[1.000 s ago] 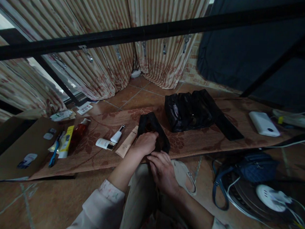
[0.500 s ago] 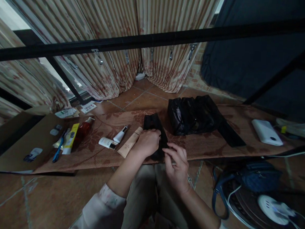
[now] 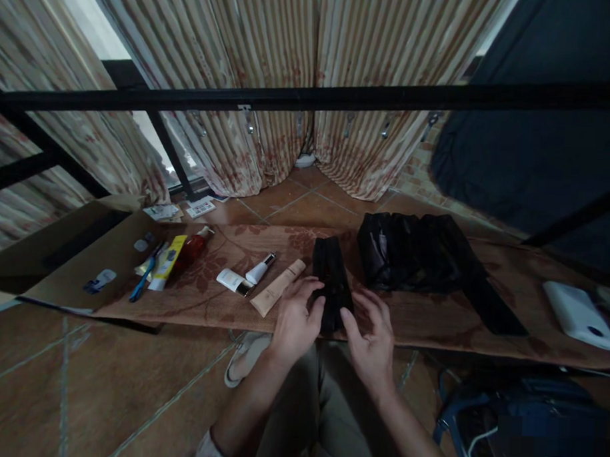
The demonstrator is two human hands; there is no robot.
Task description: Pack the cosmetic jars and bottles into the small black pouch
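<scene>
A small black pouch (image 3: 332, 279) lies on the low patterned board (image 3: 432, 319) in front of me. My left hand (image 3: 296, 318) sits at its left side, fingers apart and touching the near end. At the pouch's right side my right hand (image 3: 371, 337) has its fingers spread, with the fingertips at the pouch's edge. Neither hand grips it. Just left of the pouch lie a beige tube (image 3: 276, 295), a white tube with a gold cap (image 3: 234, 282) and a small white bottle (image 3: 260, 269).
A larger black organiser bag (image 3: 424, 256) lies right of the pouch. A red bottle (image 3: 191, 248), yellow pack (image 3: 168, 260) and blue toothbrush (image 3: 144, 281) lie left. A white power bank (image 3: 579, 315) lies far right, a flattened cardboard box (image 3: 78, 267) far left, with a black bar (image 3: 309, 95) overhead.
Both hands have let go of the black pouch and opened; it now lies flat and closed on the board. My view has tilted up and shifted right.
</scene>
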